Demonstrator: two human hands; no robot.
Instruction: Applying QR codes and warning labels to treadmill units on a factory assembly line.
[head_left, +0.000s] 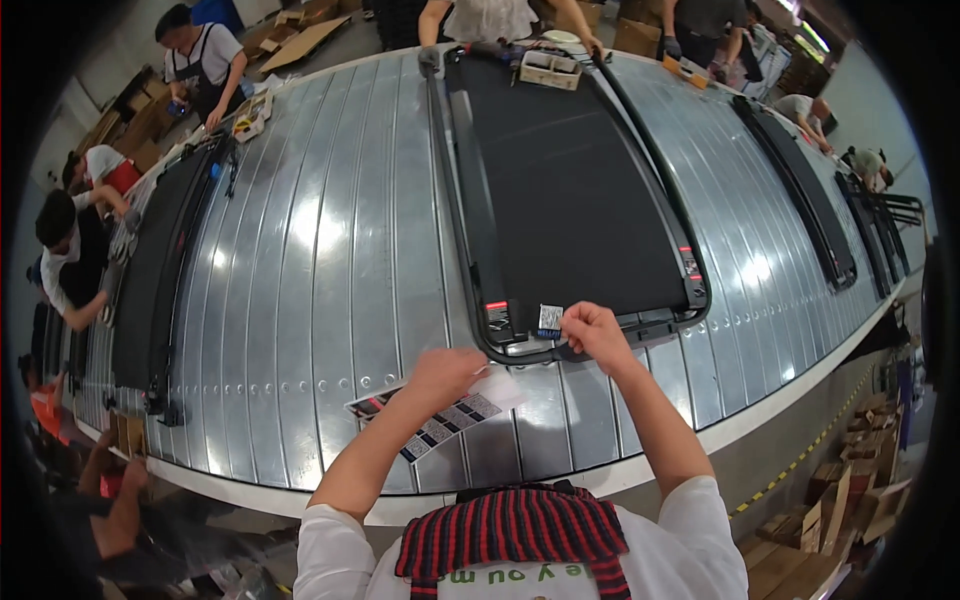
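At the centre of the frame the person's right hand [594, 333] pinches a small sticker [549, 319] with its fingertips against the near end of the black treadmill [570, 190]. Lower left of it, the left hand [445, 372], fingers curled, presses on a sheet of stickers [432, 425] lying on the metal table [330, 270].

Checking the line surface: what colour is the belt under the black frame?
Shiny silver-grey, ribbed metal slats, seen in the head view beside the black frame.

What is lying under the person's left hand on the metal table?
A sheet of small labels lies on the ribbed metal table, partly covered by the left hand. The covered end cannot be seen.
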